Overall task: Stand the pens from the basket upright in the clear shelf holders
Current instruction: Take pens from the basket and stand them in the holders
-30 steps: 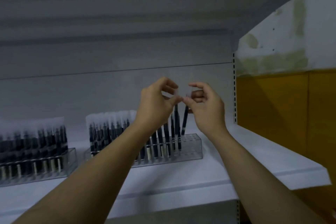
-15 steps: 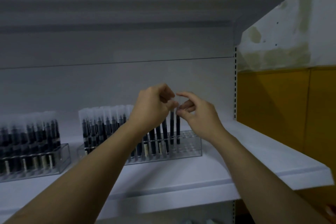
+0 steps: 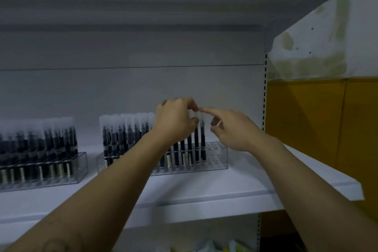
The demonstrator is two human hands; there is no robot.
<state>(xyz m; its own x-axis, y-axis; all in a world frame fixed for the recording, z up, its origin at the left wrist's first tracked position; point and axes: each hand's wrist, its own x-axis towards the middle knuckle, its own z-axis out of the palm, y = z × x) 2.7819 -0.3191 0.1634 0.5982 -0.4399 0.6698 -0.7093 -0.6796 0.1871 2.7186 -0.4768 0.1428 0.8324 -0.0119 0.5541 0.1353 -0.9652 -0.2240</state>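
Note:
A clear holder [image 3: 216, 162] stands on the white shelf [image 3: 235, 186], filled with upright dark pens with frosted caps except for open holes at its right end. The two rightmost pens [image 3: 202, 141] stand in their holes. My left hand [image 3: 173, 122] pinches the frosted cap of one of them between thumb and curled fingers. My right hand [image 3: 231, 129] reaches in from the right, its straight index finger touching the top of the rightmost cap, and it holds nothing. The basket is out of view.
A second clear holder [image 3: 80, 168], full of pens, stands at the shelf's left. A slotted shelf upright [image 3: 265, 96] and a yellow-and-white wall [image 3: 317, 118] close off the right. Blurred items [image 3: 206, 247] lie below the shelf.
The pen my right hand pinched has gone down into a hole at the row's right end. My right hand has let go and now touches the cap with its index finger. Both hands have dropped lower.

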